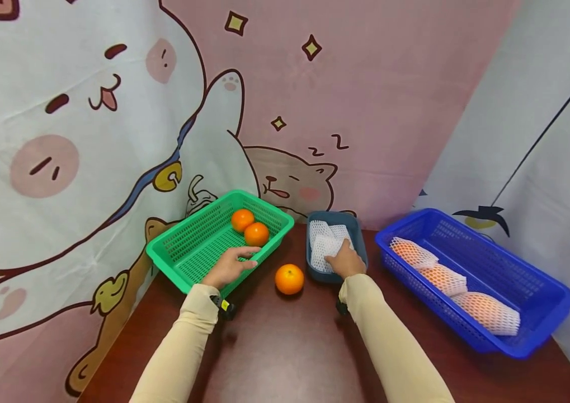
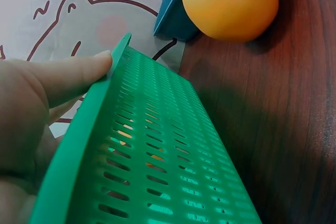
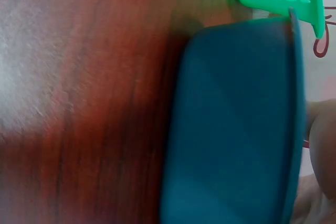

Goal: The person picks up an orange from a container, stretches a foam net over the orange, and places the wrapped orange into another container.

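My left hand (image 1: 229,268) is over the near right rim of the green basket (image 1: 164,246), its thumb and fingers apart with nothing between them. In the left wrist view the thumb (image 2: 84,74) lies at the rim. Two oranges (image 1: 257,234) sit in that basket's right end. My right hand (image 1: 347,262) reaches into the small dark blue bin (image 1: 360,238), touching the white foam net sleeves (image 1: 322,252). Its fingertips are hidden, so a pinch cannot be made out. One bare orange (image 1: 289,279) rests on the table between the hands.
On the right stands a long blue basket (image 1: 531,280) holding three fruits in foam nets (image 1: 488,312) along its near side. All stand on a dark red-brown wooden table (image 1: 285,347). A printed cartoon curtain (image 1: 365,112) hangs behind.
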{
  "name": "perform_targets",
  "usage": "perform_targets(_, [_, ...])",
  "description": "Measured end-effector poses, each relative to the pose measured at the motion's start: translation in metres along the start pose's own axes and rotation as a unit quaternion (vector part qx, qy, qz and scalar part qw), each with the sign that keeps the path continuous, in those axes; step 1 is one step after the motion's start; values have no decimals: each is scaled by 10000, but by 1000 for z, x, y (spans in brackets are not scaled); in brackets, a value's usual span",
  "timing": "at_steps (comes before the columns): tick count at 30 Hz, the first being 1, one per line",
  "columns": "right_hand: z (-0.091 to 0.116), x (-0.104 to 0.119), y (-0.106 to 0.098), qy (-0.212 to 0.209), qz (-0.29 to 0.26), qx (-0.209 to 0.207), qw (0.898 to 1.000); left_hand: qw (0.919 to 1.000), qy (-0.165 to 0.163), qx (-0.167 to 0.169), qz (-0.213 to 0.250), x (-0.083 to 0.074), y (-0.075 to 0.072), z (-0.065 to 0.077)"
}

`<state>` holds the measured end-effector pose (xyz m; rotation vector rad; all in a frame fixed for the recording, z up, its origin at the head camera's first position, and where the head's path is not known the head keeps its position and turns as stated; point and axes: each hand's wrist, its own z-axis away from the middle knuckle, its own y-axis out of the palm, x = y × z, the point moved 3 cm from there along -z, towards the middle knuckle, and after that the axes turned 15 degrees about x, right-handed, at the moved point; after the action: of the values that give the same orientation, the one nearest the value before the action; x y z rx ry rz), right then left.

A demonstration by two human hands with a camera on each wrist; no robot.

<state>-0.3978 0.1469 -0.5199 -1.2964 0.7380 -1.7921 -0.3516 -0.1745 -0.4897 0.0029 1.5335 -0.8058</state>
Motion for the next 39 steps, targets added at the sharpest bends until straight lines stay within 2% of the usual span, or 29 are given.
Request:
perform_targets(5, [1,-4,-1,42,165,-482,9987,10000,-4,40,24,-3,3,-2])
perform_targets(13, [9,-11,-8,-564,-305,-1328,9891,10000,18,68,-20,-2,3,-4])
perform_targets(18, [18,-10,-14,-1117,-809,-1724,9753,10000,36,77,-36,-1,3,-3])
perform_targets(22, [28,-6,-19,-1563,-1104,-1853,9639,10000,17,80,23,-1,3,-2])
perform_targets(30, [55,-3,-28,-2323,-1278,-2061,9419,10000,-54,59,-13,1,1,1])
perform_targets(39, [97,-15,-23,-2897,-1528,-2292,9166,9995,-104,-104,-270,0,2,1])
